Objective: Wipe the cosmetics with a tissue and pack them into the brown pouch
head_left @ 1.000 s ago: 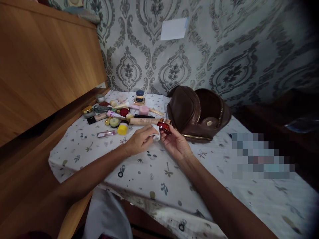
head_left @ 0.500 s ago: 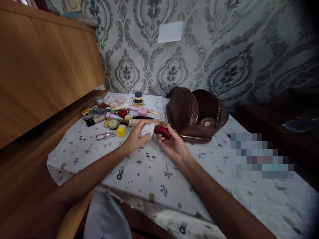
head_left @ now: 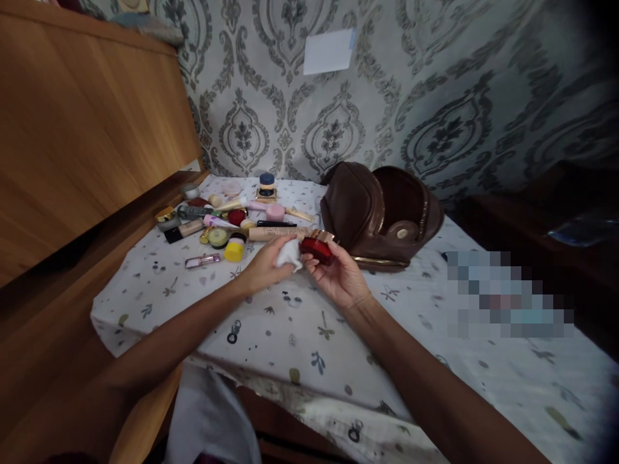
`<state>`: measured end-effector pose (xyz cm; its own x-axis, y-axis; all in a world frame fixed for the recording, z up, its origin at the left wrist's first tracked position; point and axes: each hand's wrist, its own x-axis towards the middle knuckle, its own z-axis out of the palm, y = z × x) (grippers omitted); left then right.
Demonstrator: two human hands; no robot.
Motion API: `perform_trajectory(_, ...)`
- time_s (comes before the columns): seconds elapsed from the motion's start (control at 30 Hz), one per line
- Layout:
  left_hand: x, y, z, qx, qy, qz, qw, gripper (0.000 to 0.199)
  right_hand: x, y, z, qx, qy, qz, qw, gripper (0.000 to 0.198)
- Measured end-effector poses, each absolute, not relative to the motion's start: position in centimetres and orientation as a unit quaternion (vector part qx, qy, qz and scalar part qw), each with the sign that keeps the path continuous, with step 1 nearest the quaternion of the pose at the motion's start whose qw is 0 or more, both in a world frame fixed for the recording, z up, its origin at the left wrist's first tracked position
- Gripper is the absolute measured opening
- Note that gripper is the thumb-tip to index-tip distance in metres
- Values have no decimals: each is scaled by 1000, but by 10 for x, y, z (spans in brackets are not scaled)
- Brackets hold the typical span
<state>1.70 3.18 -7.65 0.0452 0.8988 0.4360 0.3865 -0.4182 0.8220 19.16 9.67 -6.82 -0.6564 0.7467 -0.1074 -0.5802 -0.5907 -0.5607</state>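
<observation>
My left hand (head_left: 261,267) is closed around a crumpled white cloth or wipe (head_left: 289,255); which of the two I cannot tell. Pinched in the fingers of my right hand (head_left: 343,280) is a dark red, glossy compact-like case (head_left: 316,249), tilted on edge. The cloth meets or nearly meets the left side of the case. Just behind both hands lies a long beige tube (head_left: 273,234). A yellow-and-black jar (head_left: 235,249) is left of my left hand. The brown makeup bag (head_left: 353,206), its top gaping, stands behind my right hand.
Several cosmetics, among them a pink jar (head_left: 275,212), a green-lidded pot (head_left: 218,238) and a lip gloss tube (head_left: 202,260), spread over the patterned tablecloth (head_left: 290,322). A wooden cabinet (head_left: 97,116) borders the left side. A blurred-out item (head_left: 507,296) lies at right.
My view has tilted slightly downward, shifting the scene a little. Both hands stay together; the white cloth sits slightly differently against the red case.
</observation>
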Motion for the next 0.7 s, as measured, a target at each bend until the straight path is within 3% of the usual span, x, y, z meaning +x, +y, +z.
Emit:
perform_trajectory(0.4,19,35,-80,626,459,537,332,59,190,97,-70,-170,-239,874,387,22)
perform_trajectory(0.7,15,35,-74,618,536,542,194,25,192,93,-69,-163,-260,883,355,25)
